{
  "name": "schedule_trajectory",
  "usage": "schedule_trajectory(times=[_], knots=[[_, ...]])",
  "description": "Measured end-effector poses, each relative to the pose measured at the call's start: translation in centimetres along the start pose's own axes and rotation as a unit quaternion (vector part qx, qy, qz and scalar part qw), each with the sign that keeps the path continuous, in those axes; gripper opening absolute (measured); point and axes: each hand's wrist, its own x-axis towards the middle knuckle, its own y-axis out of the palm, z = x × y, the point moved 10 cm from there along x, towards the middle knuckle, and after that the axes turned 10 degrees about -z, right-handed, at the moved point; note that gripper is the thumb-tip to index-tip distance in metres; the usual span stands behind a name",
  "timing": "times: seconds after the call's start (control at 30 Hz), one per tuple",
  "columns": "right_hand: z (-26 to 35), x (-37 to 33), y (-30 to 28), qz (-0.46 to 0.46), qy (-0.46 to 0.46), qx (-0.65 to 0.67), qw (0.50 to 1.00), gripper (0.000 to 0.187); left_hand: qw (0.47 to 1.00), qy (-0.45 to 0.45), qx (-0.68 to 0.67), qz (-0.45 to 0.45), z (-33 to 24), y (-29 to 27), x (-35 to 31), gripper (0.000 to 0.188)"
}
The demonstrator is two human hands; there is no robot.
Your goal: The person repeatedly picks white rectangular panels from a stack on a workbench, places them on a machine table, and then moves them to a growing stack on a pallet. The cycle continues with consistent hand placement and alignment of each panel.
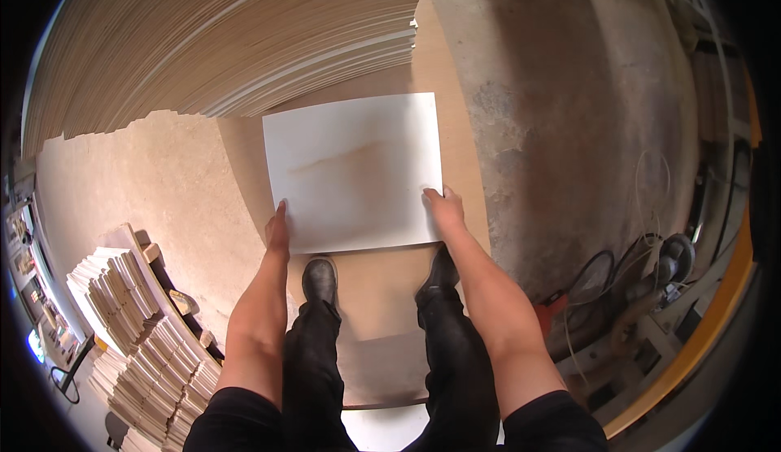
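Observation:
Between my two hands is a white rectangular sheet (354,183), with a faint brownish streak across its middle. My left hand (278,228) grips its left edge near the close corner, thumb on top and fingers underneath, mostly hidden. On the opposite edge my right hand (445,208) is closed the same way, its thumb lying on the white face. The sheet is held above a brown board (382,289) on the floor, in front of my shoes. Just beyond it rises a tall stack of brown and white sheets (244,37).
At the lower left, bundles of pale folded cardboard (154,354) stand beside a wooden edge. A machine with a yellow-orange rail (691,354), cables (598,277) and a red part (553,305) are on the right. Worn concrete floor (561,151) runs between the board and the machine.

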Motion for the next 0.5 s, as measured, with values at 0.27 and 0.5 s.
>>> schedule_trajectory(times=[0.27, 0.5], knots=[[5.7, -3.0, -1.7, 0.183, 0.023, 0.031, 0.982, 0.062, 0.982, -0.067, 0.042, 0.169, -3.8, -3.4, -6.5, 0.071], [7.1, -19.5, -9.9, 0.265, 0.245, 0.115, 0.926, 0.045, 0.943, -0.114, 0.108, 0.294, -9.7, -15.2, -18.2, 0.054]])
